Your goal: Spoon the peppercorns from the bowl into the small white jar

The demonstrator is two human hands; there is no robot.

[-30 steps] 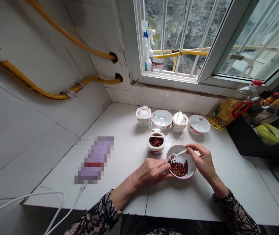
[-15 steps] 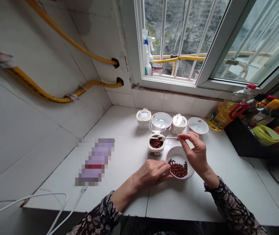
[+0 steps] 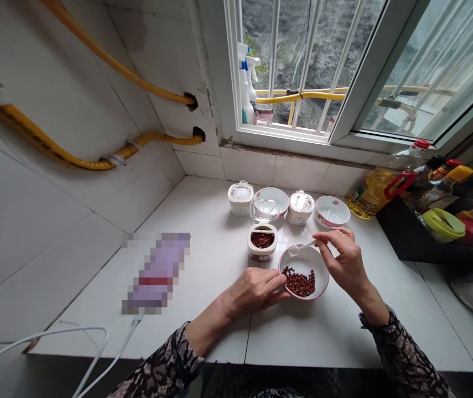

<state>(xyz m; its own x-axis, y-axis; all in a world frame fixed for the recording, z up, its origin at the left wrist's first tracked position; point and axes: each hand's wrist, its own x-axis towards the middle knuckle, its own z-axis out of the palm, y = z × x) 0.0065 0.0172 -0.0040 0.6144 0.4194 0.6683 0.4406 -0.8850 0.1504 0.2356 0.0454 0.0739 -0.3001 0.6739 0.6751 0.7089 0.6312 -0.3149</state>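
My left hand [image 3: 259, 288] grips the left rim of a white bowl with a pink edge [image 3: 322, 266]. Dark red Sichuan peppercorns [image 3: 300, 283] lie in a heap at the bottom of the bowl. Between the thumb and fingers of my right hand [image 3: 342, 255] is the handle of a small white spoon [image 3: 296, 250]. Its scoop hangs over the bowl's far rim and looks free of peppercorns. Just behind the bowl, to the left, a white seasoning jar [image 3: 262, 253] stands with its clear lid [image 3: 265, 209] raised, holding more peppercorns.
Two lidded seasoning jars [image 3: 240, 205] and two white bowls [image 3: 333, 213] line the wall. An oil bottle [image 3: 371, 193] and a black rack of condiments [image 3: 402, 235] stand at right. A blurred purple item [image 3: 161, 271] with a white cable [image 3: 130, 337] lies at left.
My right hand has moved the spoon right and down from the open jar to over the bowl. The dark bits on its scoop are gone. My left hand stays on the bowl.
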